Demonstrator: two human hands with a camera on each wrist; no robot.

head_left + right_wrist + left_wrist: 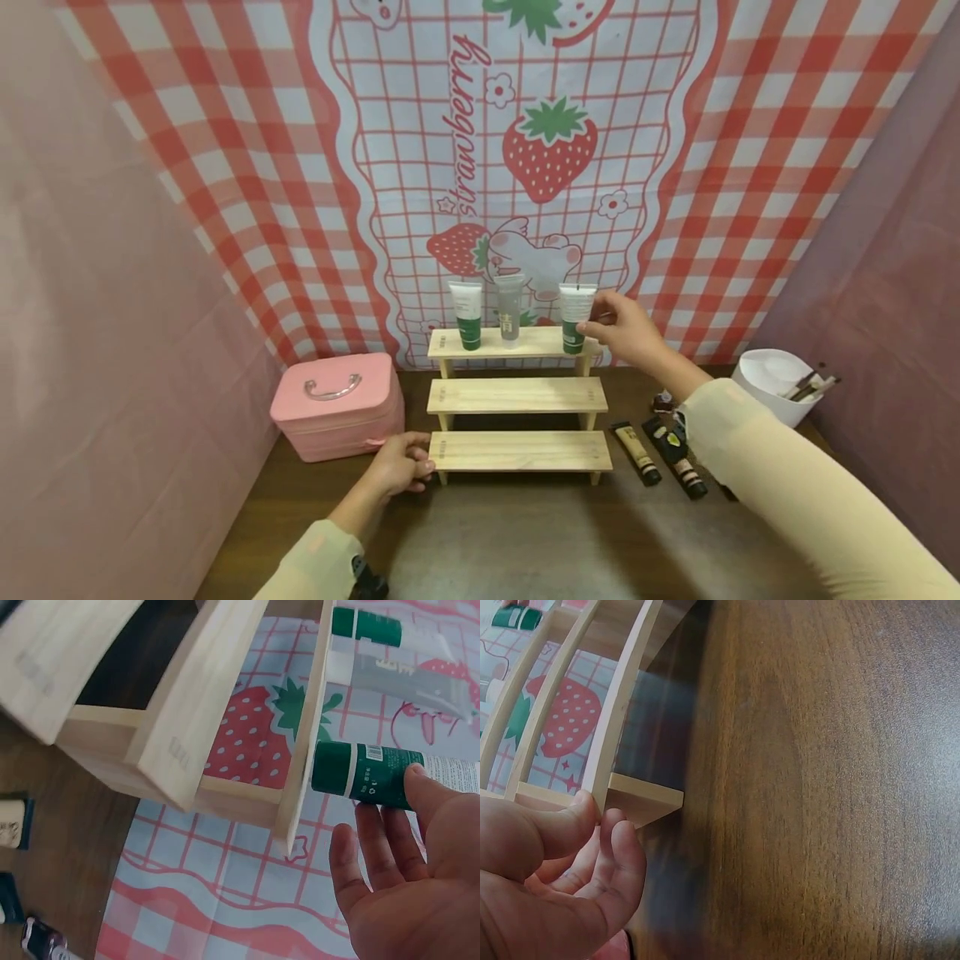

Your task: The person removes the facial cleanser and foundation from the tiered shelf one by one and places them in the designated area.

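My right hand [626, 333] holds a green-and-white squeeze tube [576, 318] between thumb and fingers, cap down at the right end of the top step of a wooden three-step rack [517, 451]. In the right wrist view the tube's green cap [330, 766] meets that top board. Left of it on the same step stand a clear grey tube [509, 312] and another green-and-white tube [467, 317]. My left hand [401, 464] pinches the left end of the lowest step, thumb on top, as the left wrist view shows.
A pink case [337, 406] with a metal handle sits left of the rack. To the right lie a beige tube [637, 454], a black-and-beige tube [677, 460] and a small dark bottle [662, 402]. Behind them stands a white round holder [772, 387] with brushes. A strawberry-print cloth hangs behind.
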